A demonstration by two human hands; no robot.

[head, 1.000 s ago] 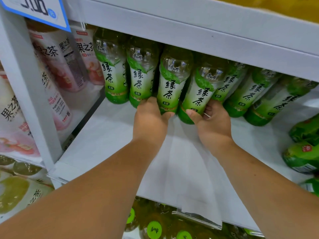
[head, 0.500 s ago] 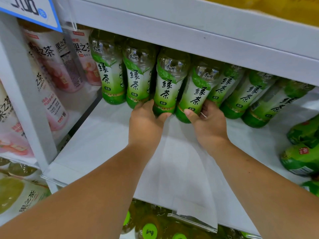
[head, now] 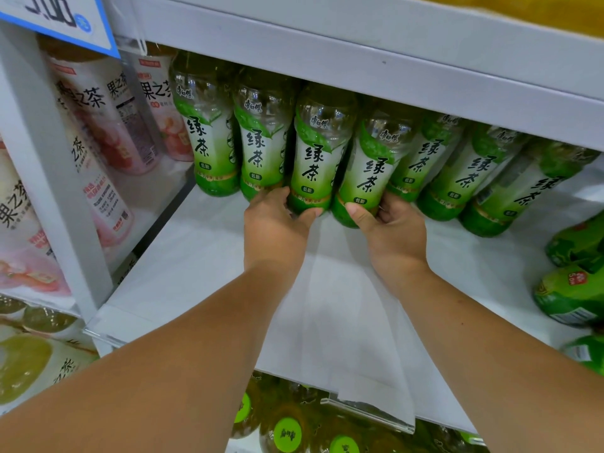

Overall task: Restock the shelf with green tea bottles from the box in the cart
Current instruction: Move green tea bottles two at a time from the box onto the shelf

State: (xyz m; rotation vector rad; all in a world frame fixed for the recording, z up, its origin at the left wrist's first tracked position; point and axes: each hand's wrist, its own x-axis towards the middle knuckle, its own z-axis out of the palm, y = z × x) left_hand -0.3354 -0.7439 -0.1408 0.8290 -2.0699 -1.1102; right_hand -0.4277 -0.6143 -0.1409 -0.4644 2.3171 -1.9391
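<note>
Hands outstretched (arms converging): left hand grips a green tea bottle, right hand its neighbour.

Two hands and two forearms are shown, and all are bare. The back of the left hand is presented, with the knuckles and a broad wrist made out. The left forearm is uncovered as far as the lower left edge of the frame. The right hand is likewise uncovered, and a short, rounded nail is seen on its thumb. The right forearm is bare to the lower right corner.
</note>
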